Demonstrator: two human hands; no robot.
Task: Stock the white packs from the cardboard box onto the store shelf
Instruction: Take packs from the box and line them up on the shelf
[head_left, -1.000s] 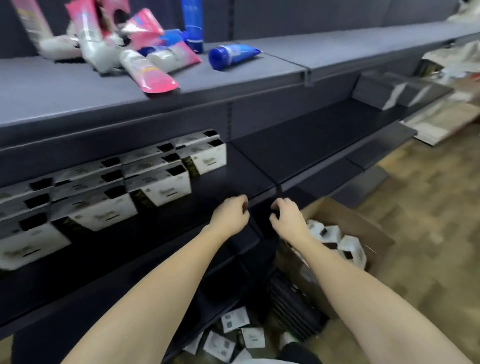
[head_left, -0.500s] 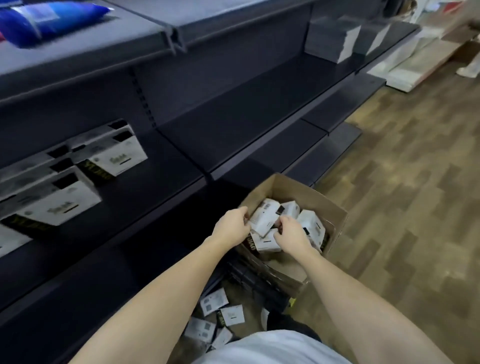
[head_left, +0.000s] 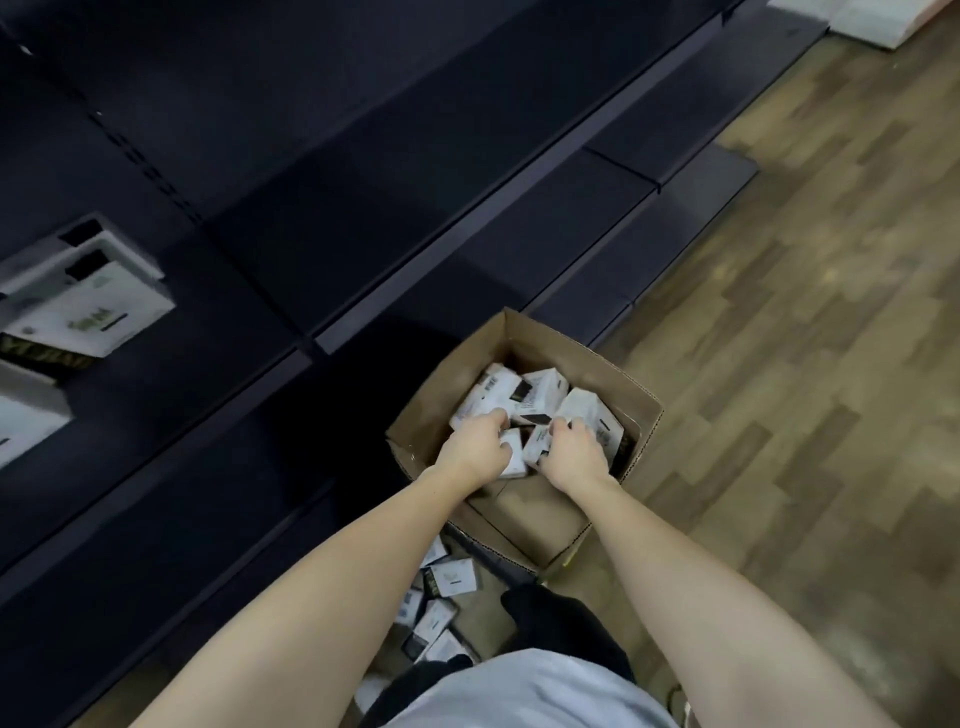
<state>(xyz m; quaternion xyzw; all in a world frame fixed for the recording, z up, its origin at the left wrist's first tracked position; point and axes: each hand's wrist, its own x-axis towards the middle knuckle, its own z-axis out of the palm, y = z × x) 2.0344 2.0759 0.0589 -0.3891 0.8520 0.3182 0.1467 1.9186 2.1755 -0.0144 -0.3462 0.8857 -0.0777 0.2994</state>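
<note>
An open cardboard box (head_left: 613, 374) stands on the floor against the dark shelf unit, with several white packs (head_left: 540, 387) jumbled inside. Both my hands are down in the box. My left hand (head_left: 475, 449) has its fingers curled around a white pack (head_left: 511, 457) near the box's middle. My right hand (head_left: 574, 452) curls its fingers around another white pack (head_left: 535, 441) beside it. A row of white packs (head_left: 88, 306) stands on the dark shelf (head_left: 223, 322) at the far left.
Several white packs (head_left: 452, 577) lie loose on the floor below the box, near my legs. Dark shelf boards (head_left: 467, 218) run diagonally across the view. Wood-pattern floor (head_left: 805, 364) spreads to the right. White packaging (head_left: 872, 21) lies at the top right.
My view has tilted down from the shelf to the box. Both hands dropped from the shelf edge into the box and closed around packs.
</note>
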